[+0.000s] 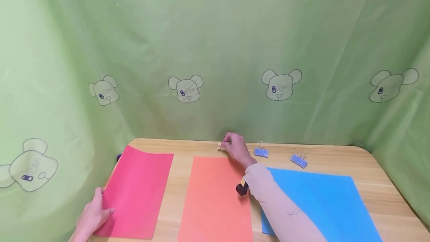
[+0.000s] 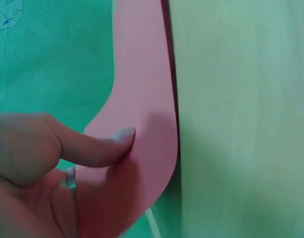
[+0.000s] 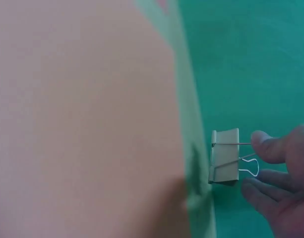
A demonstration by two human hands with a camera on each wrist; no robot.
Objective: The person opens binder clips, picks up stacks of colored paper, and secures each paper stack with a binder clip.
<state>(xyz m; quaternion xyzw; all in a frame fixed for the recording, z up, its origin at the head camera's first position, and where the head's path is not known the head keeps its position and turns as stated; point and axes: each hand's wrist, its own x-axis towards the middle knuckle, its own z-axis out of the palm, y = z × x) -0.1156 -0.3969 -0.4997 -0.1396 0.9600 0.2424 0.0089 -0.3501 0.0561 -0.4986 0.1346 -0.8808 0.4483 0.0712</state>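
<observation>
My left hand (image 1: 92, 214) grips a red sheet of paper (image 1: 141, 193) by its left edge, with the thumb (image 2: 104, 148) on top of the sheet. In the left wrist view the sheet curves upward at that edge. At the far edge of the table, my right hand (image 1: 237, 148) pinches a pale yellowish binder clip (image 3: 225, 156) by a wire handle. The clip's other wire handle (image 3: 250, 167) stands free. Just in front of that hand lies an orange sheet (image 1: 215, 201), partly covered by the right forearm.
Two blue binder clips, a nearer-to-hand clip (image 1: 261, 152) and a farther-right clip (image 1: 299, 161), sit along the back of the wooden table (image 1: 389, 193). A blue sheet (image 1: 322, 201) lies at the right. A green curtain (image 1: 235, 47) with bear-head prints hangs behind and at both sides.
</observation>
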